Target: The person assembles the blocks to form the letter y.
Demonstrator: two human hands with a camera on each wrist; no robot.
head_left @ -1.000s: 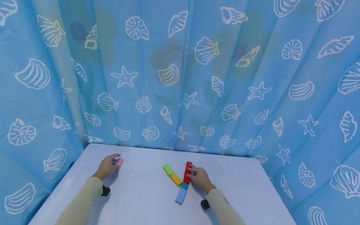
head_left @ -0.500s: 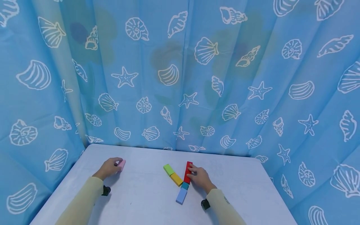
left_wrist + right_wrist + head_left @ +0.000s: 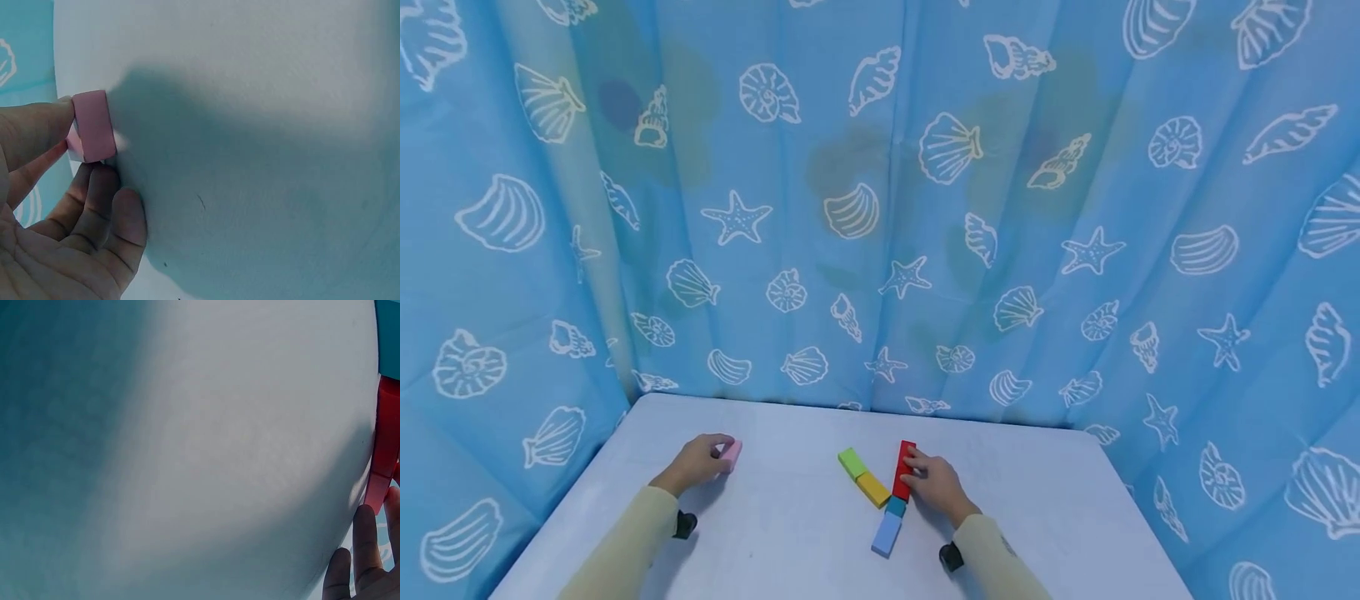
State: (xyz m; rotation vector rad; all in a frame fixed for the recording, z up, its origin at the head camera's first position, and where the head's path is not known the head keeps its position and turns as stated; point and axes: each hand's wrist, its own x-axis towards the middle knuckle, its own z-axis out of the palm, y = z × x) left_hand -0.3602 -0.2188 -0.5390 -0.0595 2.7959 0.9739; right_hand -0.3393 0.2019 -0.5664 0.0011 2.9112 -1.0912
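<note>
Near the table's far left corner my left hand [image 3: 702, 461] pinches a small pink block [image 3: 732, 457]. In the left wrist view the thumb and a finger grip the pink block [image 3: 95, 126], while other fingers curl below it. Right of the table's middle, my right hand [image 3: 936, 487] holds a red block [image 3: 902, 479], its fingertips at the block's right side. A seam crosses the red length, and I cannot tell whether it is one block or two. A teal block [image 3: 896, 506] meets its near end, followed by a light blue block [image 3: 887, 534].
A yellow block [image 3: 872, 489] and a green block [image 3: 852, 462] form a slanting branch that meets the row near the teal block. All lie on a white-covered table [image 3: 790, 517]. A blue shell-print curtain [image 3: 820, 275] hangs behind and at both sides.
My left forefinger has come down onto the pink block, and that hand has shifted slightly right with it. My right hand stays at the red block. The head view has tilted up slightly.
</note>
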